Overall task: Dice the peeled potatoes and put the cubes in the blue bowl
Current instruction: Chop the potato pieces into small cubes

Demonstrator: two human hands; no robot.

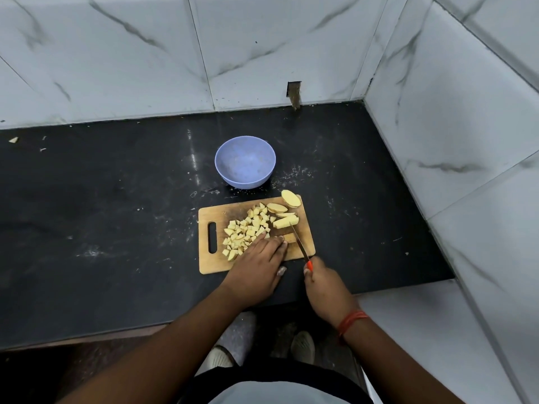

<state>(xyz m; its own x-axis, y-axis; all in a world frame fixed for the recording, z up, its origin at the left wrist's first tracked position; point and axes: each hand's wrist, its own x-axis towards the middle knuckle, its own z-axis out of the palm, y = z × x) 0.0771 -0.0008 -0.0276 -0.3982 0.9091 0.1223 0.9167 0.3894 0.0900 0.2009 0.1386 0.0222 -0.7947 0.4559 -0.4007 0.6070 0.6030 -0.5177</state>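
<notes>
Done: we see a heap of cubes [246,233] on the board [210,265].
Left: potato pieces [287,212] uncut; bowl [245,162] empty.
Grip: right hand [326,284] holds knife [300,243]; left hand [256,269] presses a strip [289,238], fingers flat.

The wooden cutting board [215,265] is sitting mid-counter on the black stone countertop [102,214], with open surface stretching to its left. The pale blue plastic bowl [245,161] is standing just beyond the board, a bare strip lying between them. A heap of yellow potato cubes [245,230] is crowding the board's middle, and uncut potato slices [287,212] are filling its far right corner. The marble-patterned tiled wall [437,126] is closing in the right side and back.
</notes>
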